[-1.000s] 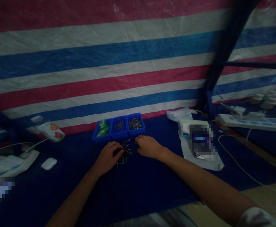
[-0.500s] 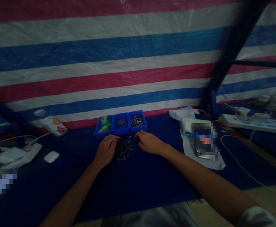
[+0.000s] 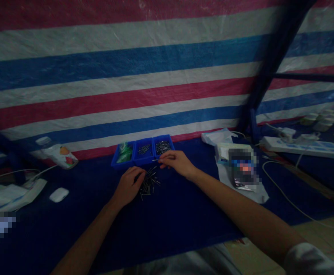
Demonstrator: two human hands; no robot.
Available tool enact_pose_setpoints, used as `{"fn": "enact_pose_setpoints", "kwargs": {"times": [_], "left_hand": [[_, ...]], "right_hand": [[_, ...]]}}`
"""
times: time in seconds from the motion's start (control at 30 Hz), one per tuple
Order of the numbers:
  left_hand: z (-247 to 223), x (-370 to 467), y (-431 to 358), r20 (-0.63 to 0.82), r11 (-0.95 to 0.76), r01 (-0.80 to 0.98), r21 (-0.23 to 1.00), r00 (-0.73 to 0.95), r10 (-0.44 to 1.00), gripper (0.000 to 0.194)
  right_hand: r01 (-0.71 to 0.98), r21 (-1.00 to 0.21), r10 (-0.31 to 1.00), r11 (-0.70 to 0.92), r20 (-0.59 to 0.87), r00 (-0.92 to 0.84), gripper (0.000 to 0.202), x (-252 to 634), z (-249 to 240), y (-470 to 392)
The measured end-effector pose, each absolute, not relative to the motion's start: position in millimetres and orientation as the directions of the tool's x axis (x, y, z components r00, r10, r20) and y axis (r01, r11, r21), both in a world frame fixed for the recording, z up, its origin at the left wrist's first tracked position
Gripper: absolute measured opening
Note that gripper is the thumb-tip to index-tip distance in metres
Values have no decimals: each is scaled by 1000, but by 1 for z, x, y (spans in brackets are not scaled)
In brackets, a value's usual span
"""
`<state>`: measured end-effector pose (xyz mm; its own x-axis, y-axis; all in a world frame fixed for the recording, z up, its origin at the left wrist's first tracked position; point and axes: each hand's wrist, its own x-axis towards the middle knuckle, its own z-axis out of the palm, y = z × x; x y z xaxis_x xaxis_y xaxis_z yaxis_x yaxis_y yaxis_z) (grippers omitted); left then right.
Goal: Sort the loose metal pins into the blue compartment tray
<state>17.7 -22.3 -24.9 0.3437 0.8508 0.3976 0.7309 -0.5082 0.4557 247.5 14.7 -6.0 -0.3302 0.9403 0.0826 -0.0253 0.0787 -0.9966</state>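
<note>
your right hand [image 3: 176, 163] is raised just in front of the blue trays, its fingers pinched, it seems, on one thin metal piece [image 3: 154, 160] whose bright end pokes out to the left. your left hand [image 3: 129, 186] rests beside the loose pile of metal pieces [image 3: 147, 186] on the worktop [image 3: 167, 225], thumb and forefinger curled at the pile's left edge; whether those fingers grip a piece or only touch the heap, i cannot tell.

the pile lies just in front of the trays, its pieces crossed at all angles. behind it, the left tray [image 3: 122, 165] holds something green in clear plastic, the middle tray [image 3: 144, 160] a few metal pieces, and the right tray [image 3: 161, 138] a denser heap of them.

what could trip you up: the piece in your right hand is slim and held near one end, so a slack pinch could let it swivel or drop. the middle and right trays stand side by side with a low wall between, so a piece let go near that wall could land in the wrong one. the pieces in the pile overlap, so pulling one could drag others along and scatter them. the light is dim and the dark metal barely shows against the dark blue worktop, so a stray piece would be easy to miss.
</note>
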Motion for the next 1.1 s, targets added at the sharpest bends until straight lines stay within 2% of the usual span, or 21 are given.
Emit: {"fn": "enact_pose_setpoints", "kwargs": {"times": [0.13,0.37,0.57,0.63,0.7,0.77,0.87,0.97,1.1], "left_hand": [[-24,18,-24,396,-515,725,458,352,848,25],[-23,16,-24,398,-510,727,461,344,850,26],[-22,17,-25,401,-516,719,466,349,847,25],[-22,17,-25,393,-517,718,466,356,848,25],[-23,16,-25,383,-515,721,463,361,850,26],[-23,16,-24,371,-512,727,457,367,853,27],[-24,16,-24,352,-513,733,447,383,854,26],[-26,16,-24,333,-525,731,435,411,849,23],[-28,18,-24,316,-547,727,414,449,836,18]], "right_hand": [[-133,-990,965,-56,-19,-262,18,251,-6,18],[-63,-991,991,-118,-114,-74,35,248,-8,19],[-125,-986,992,-114,-106,-72,30,244,-6,19],[-89,-992,991,-92,-83,-108,27,242,-9,21],[39,-999,989,-14,-19,-144,23,242,-12,20],[222,-961,965,165,111,-240,21,242,-15,17],[446,-749,835,490,256,-487,27,242,-16,5],[546,-528,733,650,246,-634,33,240,-14,-8],[589,-400,697,702,215,-685,23,237,-16,-15]]}}
